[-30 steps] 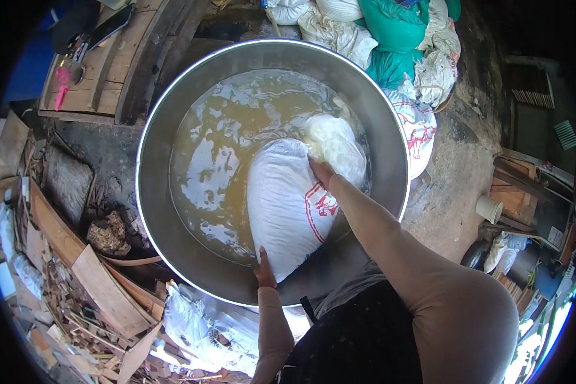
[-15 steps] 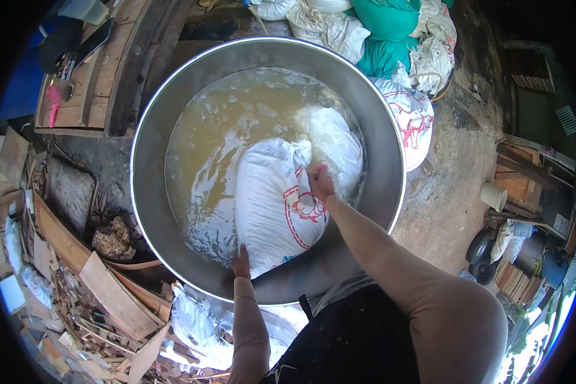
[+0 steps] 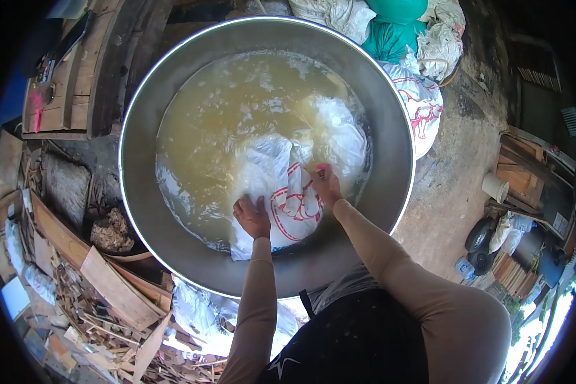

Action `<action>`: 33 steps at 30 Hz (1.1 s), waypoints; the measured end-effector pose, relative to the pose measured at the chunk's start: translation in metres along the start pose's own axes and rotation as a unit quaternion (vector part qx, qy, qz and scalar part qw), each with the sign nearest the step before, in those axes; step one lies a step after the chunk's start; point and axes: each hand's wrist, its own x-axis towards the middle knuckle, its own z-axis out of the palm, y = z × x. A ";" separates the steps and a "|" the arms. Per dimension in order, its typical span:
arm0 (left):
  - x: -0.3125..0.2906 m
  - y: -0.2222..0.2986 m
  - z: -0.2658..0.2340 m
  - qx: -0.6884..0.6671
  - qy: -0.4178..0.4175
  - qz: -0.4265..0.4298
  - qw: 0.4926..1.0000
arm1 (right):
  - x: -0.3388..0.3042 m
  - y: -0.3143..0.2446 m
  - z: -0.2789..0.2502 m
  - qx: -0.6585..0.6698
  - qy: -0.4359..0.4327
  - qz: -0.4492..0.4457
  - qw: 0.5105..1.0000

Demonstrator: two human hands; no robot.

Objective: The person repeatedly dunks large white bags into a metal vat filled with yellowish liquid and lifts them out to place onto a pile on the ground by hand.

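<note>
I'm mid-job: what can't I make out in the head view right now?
Head view: underside of the white woven sack with red print, hidden by cloudy yellow-brown liquid.
Head view: bottom of the round grey metal vat, hidden by that liquid.
Head view: small pink patch by the right hand, too small to identify.
Head view: rounded green sack, cut off by the upper edge.

1 left hand point(image 3: 253, 217), 1 right hand point(image 3: 326, 184), 1 round metal vat point(image 3: 139, 160), 2 white sacks point(image 3: 273, 182) inside it, 1 red-printed white sack point(image 3: 422, 112) just outside it, 1 pale bucket point(image 3: 495, 187), 1 plastic bottle point(image 3: 465, 268), 2 dark tyres point(image 3: 477, 235).
</note>
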 end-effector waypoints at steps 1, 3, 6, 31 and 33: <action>-0.001 -0.004 0.008 -0.002 -0.004 0.002 1.000 | 0.006 0.014 -0.001 -0.083 0.049 -0.049 0.994; 0.007 -0.015 0.024 -0.023 0.021 -0.014 0.999 | 0.023 0.034 0.021 -0.132 0.088 -0.028 0.987; 0.021 -0.029 0.027 -0.076 -0.010 -0.138 0.987 | 0.019 0.047 0.032 -0.154 0.109 0.003 0.982; 0.073 0.025 -0.021 -0.161 -0.169 -0.247 0.940 | 0.089 0.100 0.008 -0.187 -0.066 0.051 0.979; 0.061 0.004 -0.038 -0.193 -0.166 -0.260 0.931 | 0.068 0.071 0.011 -0.092 -0.081 0.061 0.991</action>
